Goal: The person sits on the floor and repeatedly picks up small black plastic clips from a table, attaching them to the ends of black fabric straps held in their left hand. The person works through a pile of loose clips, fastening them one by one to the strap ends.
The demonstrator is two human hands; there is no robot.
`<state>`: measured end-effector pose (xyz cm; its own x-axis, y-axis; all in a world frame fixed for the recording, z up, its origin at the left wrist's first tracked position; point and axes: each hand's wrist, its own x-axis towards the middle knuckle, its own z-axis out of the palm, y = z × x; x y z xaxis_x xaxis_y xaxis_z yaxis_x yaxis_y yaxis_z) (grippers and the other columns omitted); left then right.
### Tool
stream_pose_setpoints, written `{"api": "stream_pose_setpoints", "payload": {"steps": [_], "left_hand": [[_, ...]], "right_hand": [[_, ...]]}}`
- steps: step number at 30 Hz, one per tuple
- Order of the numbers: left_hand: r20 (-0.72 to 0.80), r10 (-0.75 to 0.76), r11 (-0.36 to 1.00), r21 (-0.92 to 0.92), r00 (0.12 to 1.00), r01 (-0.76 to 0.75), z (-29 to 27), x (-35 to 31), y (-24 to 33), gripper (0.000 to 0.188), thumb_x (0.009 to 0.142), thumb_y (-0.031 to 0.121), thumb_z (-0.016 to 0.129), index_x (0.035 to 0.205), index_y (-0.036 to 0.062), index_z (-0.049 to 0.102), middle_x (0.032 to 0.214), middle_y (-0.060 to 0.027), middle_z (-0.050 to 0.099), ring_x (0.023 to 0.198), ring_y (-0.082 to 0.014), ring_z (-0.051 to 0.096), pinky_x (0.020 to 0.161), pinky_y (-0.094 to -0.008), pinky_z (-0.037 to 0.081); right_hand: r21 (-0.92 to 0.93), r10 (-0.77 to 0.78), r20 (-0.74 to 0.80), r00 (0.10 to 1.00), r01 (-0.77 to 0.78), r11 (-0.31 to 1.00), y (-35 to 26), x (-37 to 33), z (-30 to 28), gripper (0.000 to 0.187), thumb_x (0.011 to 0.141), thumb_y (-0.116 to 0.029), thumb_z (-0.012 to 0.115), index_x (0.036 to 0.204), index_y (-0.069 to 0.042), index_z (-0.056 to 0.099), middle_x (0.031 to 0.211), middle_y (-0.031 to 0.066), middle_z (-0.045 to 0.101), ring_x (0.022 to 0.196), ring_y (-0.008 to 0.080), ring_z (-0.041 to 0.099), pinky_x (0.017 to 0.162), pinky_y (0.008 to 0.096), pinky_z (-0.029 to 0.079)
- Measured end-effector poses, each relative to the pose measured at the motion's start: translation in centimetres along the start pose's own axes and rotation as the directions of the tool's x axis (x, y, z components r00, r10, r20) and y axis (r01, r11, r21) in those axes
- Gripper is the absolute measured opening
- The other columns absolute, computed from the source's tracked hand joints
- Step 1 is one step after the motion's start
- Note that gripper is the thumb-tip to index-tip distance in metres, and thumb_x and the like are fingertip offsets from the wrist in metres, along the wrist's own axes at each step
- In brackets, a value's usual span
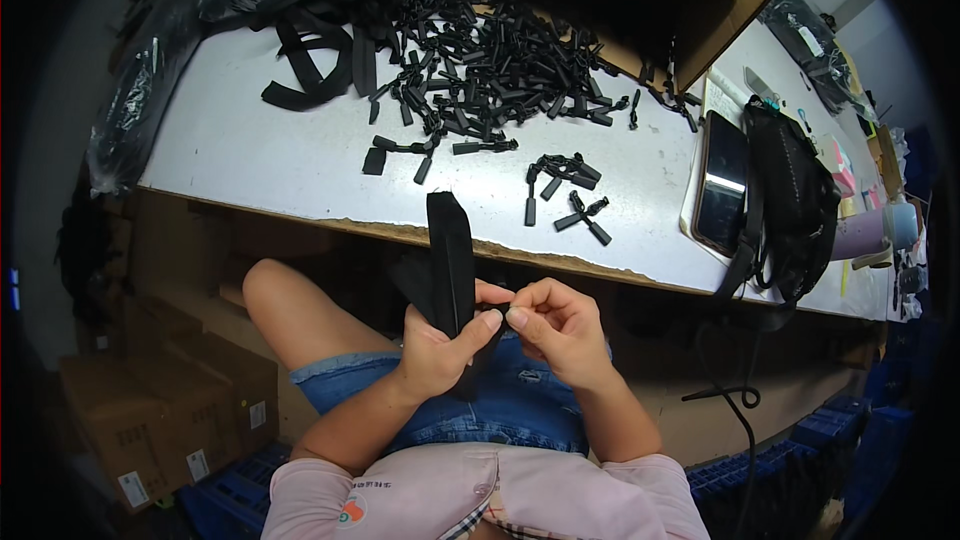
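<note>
Above my lap, just off the table's near edge, both hands meet with fingertips pinched close together. My left hand (445, 345) is closed around a flat black fabric strap (452, 260), whose cut end stands up towards the table. Thumb and forefinger of my right hand (562, 330) pinch a small black piece against my left thumb; the fingers hide most of it, so its kind cannot be made out. On the table beyond lie a few loose black zipper-pull-like pieces (583, 220), short bars with cord or clip ends. A large heap of the same pieces (500, 65) is behind them.
An open cardboard box (730, 10) stands behind the heap. Black straps (320, 70) lie at the back left. To the right are a tablet or phone (722, 180) and a black bag (792, 200). Closed cartons (160, 420) sit on the floor at left.
</note>
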<state>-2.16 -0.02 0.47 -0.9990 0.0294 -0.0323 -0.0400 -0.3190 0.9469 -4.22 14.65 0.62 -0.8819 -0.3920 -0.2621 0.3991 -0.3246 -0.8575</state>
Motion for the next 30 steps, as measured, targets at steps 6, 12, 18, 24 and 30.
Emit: {"api": "stream_pose_setpoints", "payload": {"steps": [6,12,18,24,30], "left_hand": [[-0.041,-0.013,0.999,0.038,0.999,0.015,0.3,0.0,0.2,0.018,0.076,0.008,0.057,0.090,-0.0025,0.056,0.081,-0.0047,0.052,0.049,-0.0022,0.043,0.038,-0.0140,0.031],[-0.021,-0.053,0.999,0.012,0.998,0.053,0.1,-0.1,0.2,0.017,0.076,0.007,0.057,0.090,-0.0026,0.056,0.081,-0.0049,0.053,0.050,-0.0024,0.043,0.039,-0.0138,0.031],[-0.026,-0.114,0.993,0.030,0.993,0.114,0.0,-0.1,0.3,0.017,0.076,0.006,0.057,0.090,-0.0025,0.055,0.081,-0.0047,0.052,0.050,-0.0023,0.043,0.039,-0.0134,0.032],[-0.041,0.007,0.996,0.086,0.999,-0.003,0.1,-0.3,-0.1,0.018,0.079,0.007,0.055,0.094,-0.0005,0.055,0.063,0.0011,0.053,0.045,0.0000,0.041,0.040,-0.0146,0.031],[0.119,0.027,0.993,0.115,0.993,-0.040,-0.6,0.0,0.6,0.016,0.079,0.007,0.055,0.092,-0.0026,0.053,0.075,-0.0051,0.052,0.046,-0.0027,0.043,0.039,-0.0150,0.033]], "right_hand": [[0.069,-0.115,-0.056,0.992,0.119,0.991,0.9,-0.4,1.2,0.007,0.082,-0.006,0.054,0.084,0.000,0.050,0.063,-0.0022,0.046,0.047,-0.0001,0.034,0.040,0.0154,0.026],[0.367,0.141,0.116,0.983,-0.174,0.914,0.6,0.0,0.1,0.006,0.080,-0.005,0.053,0.078,-0.002,0.048,0.054,-0.0010,0.040,0.040,0.0024,0.029,0.035,0.0180,0.022],[-0.002,-0.092,-0.040,0.995,0.092,0.996,0.8,-0.1,0.7,0.005,0.081,-0.005,0.053,0.081,-0.001,0.050,0.065,-0.0008,0.045,0.052,0.0008,0.037,0.044,0.0150,0.029],[-0.299,-0.321,0.071,0.944,0.328,0.896,2.1,0.0,0.2,0.006,0.083,-0.006,0.052,0.082,0.000,0.051,0.068,-0.0008,0.046,0.057,0.0021,0.039,0.048,0.0160,0.032],[0.021,-0.074,0.079,0.994,0.073,0.997,1.1,-0.4,0.2,0.009,0.082,-0.008,0.053,0.081,0.001,0.053,0.065,0.0007,0.046,0.054,0.0036,0.039,0.048,0.0175,0.032]]}}
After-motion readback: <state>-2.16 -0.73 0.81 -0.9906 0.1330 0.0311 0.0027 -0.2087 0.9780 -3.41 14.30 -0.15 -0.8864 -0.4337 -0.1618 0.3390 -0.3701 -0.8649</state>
